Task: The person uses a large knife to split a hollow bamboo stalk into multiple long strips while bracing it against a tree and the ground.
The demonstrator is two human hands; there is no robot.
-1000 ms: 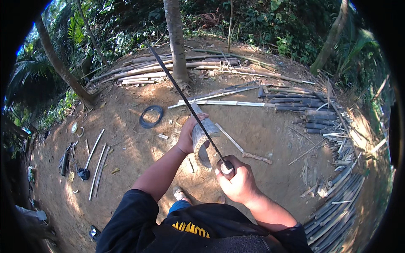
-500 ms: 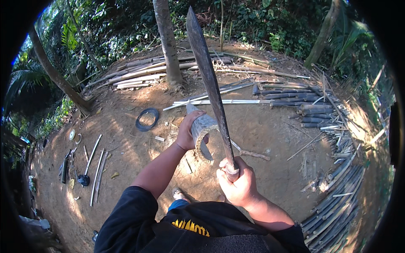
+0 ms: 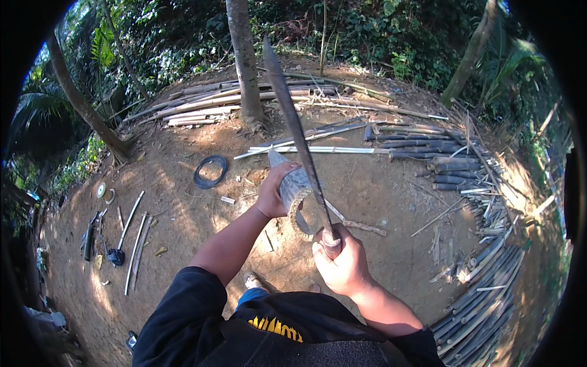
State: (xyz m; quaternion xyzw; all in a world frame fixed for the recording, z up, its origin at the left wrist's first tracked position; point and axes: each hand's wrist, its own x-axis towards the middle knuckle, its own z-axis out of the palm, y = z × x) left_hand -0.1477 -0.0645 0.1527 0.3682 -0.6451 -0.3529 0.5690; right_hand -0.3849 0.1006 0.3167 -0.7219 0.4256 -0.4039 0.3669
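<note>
Bare brown earth (image 3: 391, 275) covers the clearing, dappled with sunlight, and dense green foliage (image 3: 367, 37) closes off its far side. Near that edge stands a slim tree trunk (image 3: 246, 61), with long bamboo poles (image 3: 208, 105) lying around its base. To the right sits a stack of darker bamboo (image 3: 422, 148), and nearer, at the lower right, lies a broad bundle of thin poles (image 3: 483, 312). Pale strips (image 3: 136, 244) rest on the soil at the left.

Above the ground in the middle, a long dark machete (image 3: 293, 128) points away from the person, tip up and slightly left. Just left of its blade is a hollow grey bamboo section (image 3: 293, 185), held off the ground, narrow at its far end, its curved cut rim facing the person; whether blade and bamboo touch, I cannot tell. Beyond, to the left, lies a coil of dark wire (image 3: 210, 184).

The left hand (image 3: 273, 189) grips the bamboo section from its left side, fingers curled over it. The right hand (image 3: 343, 263) is closed around the machete's handle. Smaller still, a black bag (image 3: 115, 257) sits beside the strips.
</note>
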